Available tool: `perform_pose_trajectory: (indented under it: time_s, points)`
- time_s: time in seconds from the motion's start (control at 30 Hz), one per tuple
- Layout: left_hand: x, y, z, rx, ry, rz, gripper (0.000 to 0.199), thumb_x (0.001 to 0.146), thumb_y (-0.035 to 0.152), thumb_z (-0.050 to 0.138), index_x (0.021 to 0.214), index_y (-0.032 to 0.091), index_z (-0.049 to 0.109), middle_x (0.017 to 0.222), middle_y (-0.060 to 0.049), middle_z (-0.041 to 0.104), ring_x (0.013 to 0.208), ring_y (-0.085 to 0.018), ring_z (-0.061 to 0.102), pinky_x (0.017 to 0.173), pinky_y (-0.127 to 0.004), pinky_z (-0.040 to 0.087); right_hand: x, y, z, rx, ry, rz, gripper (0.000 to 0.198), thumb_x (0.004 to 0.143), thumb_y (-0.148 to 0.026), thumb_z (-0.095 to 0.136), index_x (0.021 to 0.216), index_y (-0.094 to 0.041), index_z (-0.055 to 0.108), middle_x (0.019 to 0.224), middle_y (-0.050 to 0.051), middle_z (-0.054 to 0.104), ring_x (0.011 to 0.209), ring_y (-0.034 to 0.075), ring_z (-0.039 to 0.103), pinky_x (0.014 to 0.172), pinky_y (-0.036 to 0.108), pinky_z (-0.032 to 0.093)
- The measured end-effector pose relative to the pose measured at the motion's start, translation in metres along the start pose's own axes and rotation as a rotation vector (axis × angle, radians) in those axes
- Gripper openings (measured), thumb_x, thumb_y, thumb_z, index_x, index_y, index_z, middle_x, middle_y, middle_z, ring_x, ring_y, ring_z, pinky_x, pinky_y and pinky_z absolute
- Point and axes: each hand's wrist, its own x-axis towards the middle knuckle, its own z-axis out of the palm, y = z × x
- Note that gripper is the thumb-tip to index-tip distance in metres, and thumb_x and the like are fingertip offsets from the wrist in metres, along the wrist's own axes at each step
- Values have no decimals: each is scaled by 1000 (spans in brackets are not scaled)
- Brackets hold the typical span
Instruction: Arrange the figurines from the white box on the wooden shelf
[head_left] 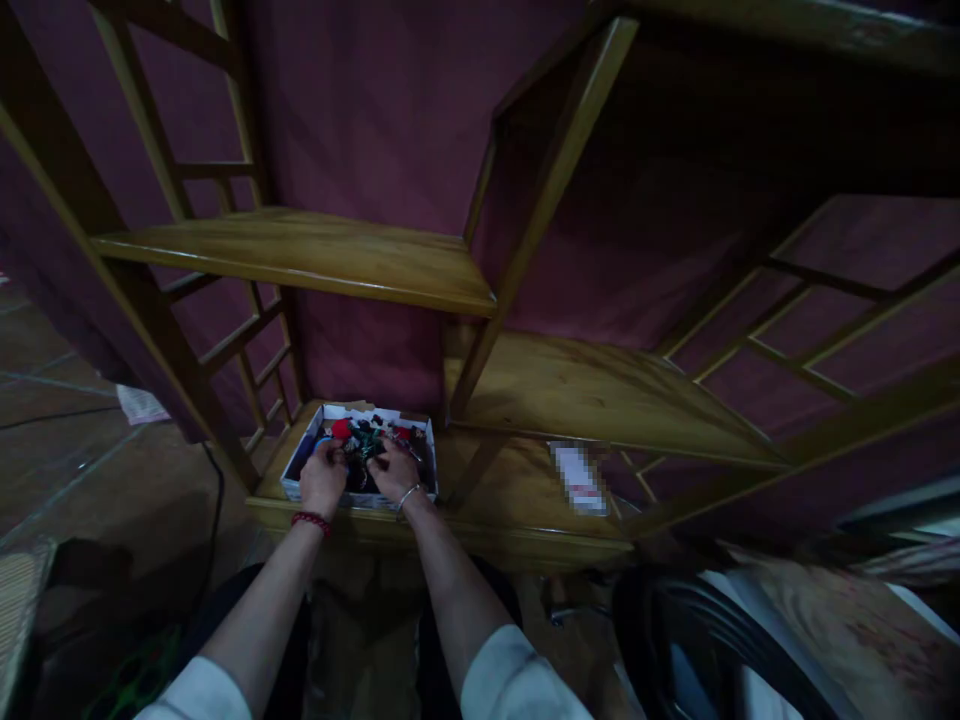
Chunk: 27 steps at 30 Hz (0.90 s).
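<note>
A shallow white-rimmed box (300, 492) sits on the bottom wooden shelf, filled with a jumble of small items. Among them I make out a red piece (341, 428) near the back left and a dark green, shiny tangle (367, 440) in the middle. Both hands reach into the box from the front. My left hand (324, 478), above a red beaded bracelet, has its fingers curled down at the left side. My right hand (394, 472), above a silver bangle, bends its fingers beside the green tangle. Whatever the fingertips hold is too small and dark to name.
A wooden shelf board (300, 258) runs above the box, and a slanting post (540, 220) rises to its right. On the lower shelf lies a blurred-out pale rectangular object (579, 480). A black chair (675, 640) stands at the lower right.
</note>
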Motion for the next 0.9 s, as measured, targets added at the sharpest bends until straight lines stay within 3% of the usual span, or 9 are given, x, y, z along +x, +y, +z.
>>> perform_pose_trajectory:
  time_s: [0.33,0.57,0.9]
  points:
    - [0,-2,-1,-18,57,17,30,72,21,44,97,19,60,73,-6,64,69,-21,58,62,-28,42,-2,-5,-3,114,-12,7,43,71,-19,51,113,-22,49,80,-2,68,73,14,61,68,23,45]
    - [7,-12,7,-49,89,11,30,71,24,45,95,19,62,68,-5,63,68,-20,58,61,-28,42,3,5,-4,8,27,-53,44,67,-10,50,111,-17,53,81,2,68,84,15,60,77,24,44]
    - [17,-24,16,-159,140,-35,28,71,25,45,91,17,63,73,-5,67,71,-18,61,63,-26,44,4,16,-22,-119,173,139,29,76,-17,44,100,-23,59,99,5,62,89,17,58,80,28,42]
